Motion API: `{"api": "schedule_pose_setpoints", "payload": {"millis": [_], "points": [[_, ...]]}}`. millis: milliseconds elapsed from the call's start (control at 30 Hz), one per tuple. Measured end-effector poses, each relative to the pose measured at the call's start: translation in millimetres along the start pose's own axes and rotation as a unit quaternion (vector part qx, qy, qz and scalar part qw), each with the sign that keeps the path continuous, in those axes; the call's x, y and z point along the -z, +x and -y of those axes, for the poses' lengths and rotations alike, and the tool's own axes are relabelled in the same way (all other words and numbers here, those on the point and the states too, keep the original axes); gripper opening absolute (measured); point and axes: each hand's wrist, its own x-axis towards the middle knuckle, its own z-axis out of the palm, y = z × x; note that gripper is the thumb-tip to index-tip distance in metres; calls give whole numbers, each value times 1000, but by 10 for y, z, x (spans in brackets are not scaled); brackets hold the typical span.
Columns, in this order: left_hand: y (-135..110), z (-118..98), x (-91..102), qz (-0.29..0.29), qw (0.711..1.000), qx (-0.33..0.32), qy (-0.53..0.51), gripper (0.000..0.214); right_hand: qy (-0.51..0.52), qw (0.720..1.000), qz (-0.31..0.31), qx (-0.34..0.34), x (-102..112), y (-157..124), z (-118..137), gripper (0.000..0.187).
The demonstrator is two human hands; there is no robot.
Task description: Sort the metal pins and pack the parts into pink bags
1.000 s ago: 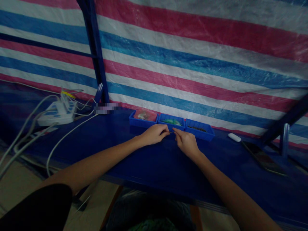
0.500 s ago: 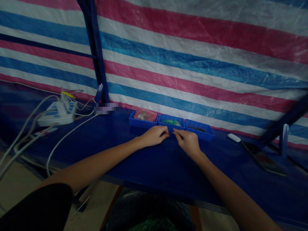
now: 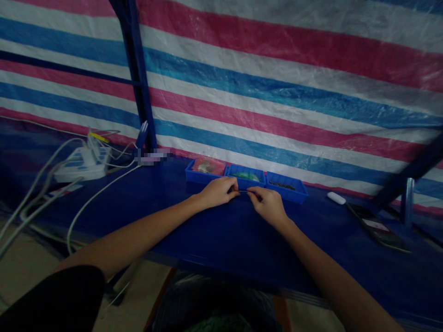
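Between my two hands stretches a thin, dark, rod-like piece (image 3: 243,191), too small to name for certain. My left hand (image 3: 218,191) pinches its left end, thumb and fingers pressed together. At its right end, my right hand (image 3: 267,201) grips it in a similar pinch. Both hands are over the blue table, just in front of three small blue bins. The left bin (image 3: 204,178) holds a red plastic bag, the middle bin (image 3: 246,181) a green bag, and the right bin (image 3: 294,196) a heap of small dark parts.
A white power strip (image 3: 83,171) with several cables lies on the left of the table (image 3: 207,235). To the right are a small white case (image 3: 336,198) and a phone (image 3: 377,227). Striped sheeting (image 3: 259,106) and a blue metal post (image 3: 140,83) stand behind.
My left hand has shifted slightly left and the gap between the hands has widened, showing more of the thin piece. The phone's screen has lit up.
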Motion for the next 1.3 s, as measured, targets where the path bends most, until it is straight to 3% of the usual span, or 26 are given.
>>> {"api": "schedule_pose_setpoints", "payload": {"millis": [400, 567, 733, 1300], "points": [[-8, 9, -34, -6, 1000, -7, -2, 9, -1, 1000, 27, -2, 2, -7, 27, 18], [-10, -28, -29, -4, 1000, -4, -13, 20, -15, 999, 29, -14, -2, -6, 27, 17], [-1, -29, -55, 20, 999, -37, 11, 23, -5, 999, 30, -17, -2, -7, 27, 16], [-21, -41, -73, -1, 1000, -25, -10, 8, -37, 994, 101, -32, 35, 0, 76, 20]]}}
